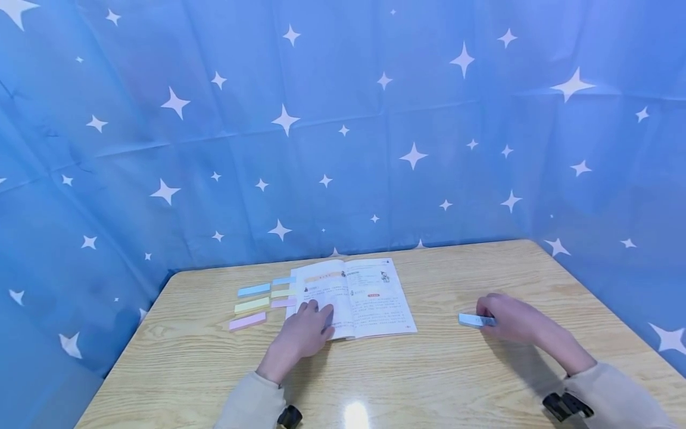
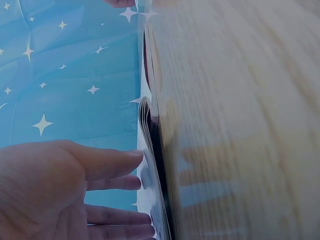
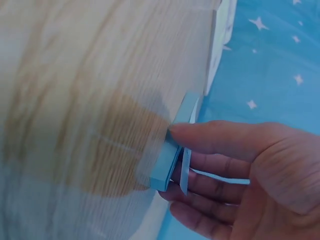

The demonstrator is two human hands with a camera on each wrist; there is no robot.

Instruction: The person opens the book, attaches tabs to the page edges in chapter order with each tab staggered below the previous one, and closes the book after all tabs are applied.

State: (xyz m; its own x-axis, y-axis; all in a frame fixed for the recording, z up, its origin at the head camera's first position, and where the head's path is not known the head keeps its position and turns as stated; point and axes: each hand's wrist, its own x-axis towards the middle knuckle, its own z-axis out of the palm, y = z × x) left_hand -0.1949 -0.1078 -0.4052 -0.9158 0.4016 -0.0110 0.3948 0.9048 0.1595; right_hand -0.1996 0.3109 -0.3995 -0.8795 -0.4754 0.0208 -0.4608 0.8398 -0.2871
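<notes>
An open book (image 1: pixel 377 310) with printed pages lies on the table. My left hand (image 1: pixel 308 330) rests on its left page with fingers extended; in the left wrist view the fingertips touch the page (image 2: pixel 150 185) near its curved edge. To the right of the book, my right hand (image 1: pixel 509 319) pinches a light blue sticky note pad (image 1: pixel 468 320) between thumb and fingers. In the right wrist view the pad (image 3: pixel 172 155) is near the tabletop, and a thin blue strip (image 3: pixel 185 170) stands away from it by the fingers.
Left of the book lie a blue pad (image 1: pixel 254 290), a yellow pad (image 1: pixel 252 305) and a pink pad (image 1: pixel 248 322). Blue (image 1: pixel 284 280), yellow (image 1: pixel 281 293) and pink strips (image 1: pixel 283 303) sit at the left page's edge. A starry blue curtain (image 1: pixel 343 155) hangs behind the wooden table (image 1: pixel 396 381).
</notes>
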